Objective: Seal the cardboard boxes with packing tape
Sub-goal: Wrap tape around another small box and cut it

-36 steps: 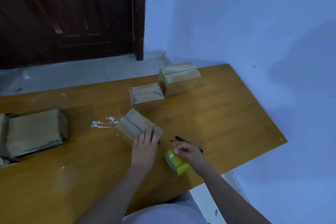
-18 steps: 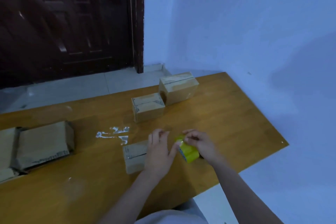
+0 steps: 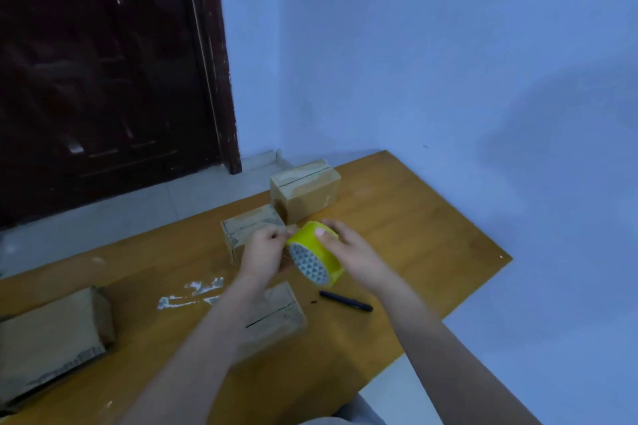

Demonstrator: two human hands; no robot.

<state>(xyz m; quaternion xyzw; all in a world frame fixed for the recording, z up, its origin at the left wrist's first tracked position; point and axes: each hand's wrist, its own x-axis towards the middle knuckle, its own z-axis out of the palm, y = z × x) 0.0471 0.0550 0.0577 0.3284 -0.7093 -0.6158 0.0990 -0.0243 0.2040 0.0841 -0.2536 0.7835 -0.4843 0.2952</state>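
Observation:
A yellow roll of packing tape (image 3: 316,254) is held up above the table. My right hand (image 3: 352,252) grips the roll from the right, thumb on its outer face. My left hand (image 3: 264,250) pinches at the roll's left edge, fingertips together on the tape end. Below my left forearm lies a small cardboard box (image 3: 278,312) with a dark seam across its top. Two more small boxes stand farther back: one (image 3: 241,229) just behind my left hand and a taller one (image 3: 305,188) near the table's far edge.
A black pen (image 3: 345,300) lies on the wooden table (image 3: 414,241) right of the near box. White scraps (image 3: 193,293) are stuck to the tabletop. Larger flattened cardboard (image 3: 48,335) lies at the left. A dark door (image 3: 103,79) and a blue wall stand behind.
Both hands rose off the table with the tape roll. My left hand left the near box and came to the roll's edge. The camera view tilted upward.

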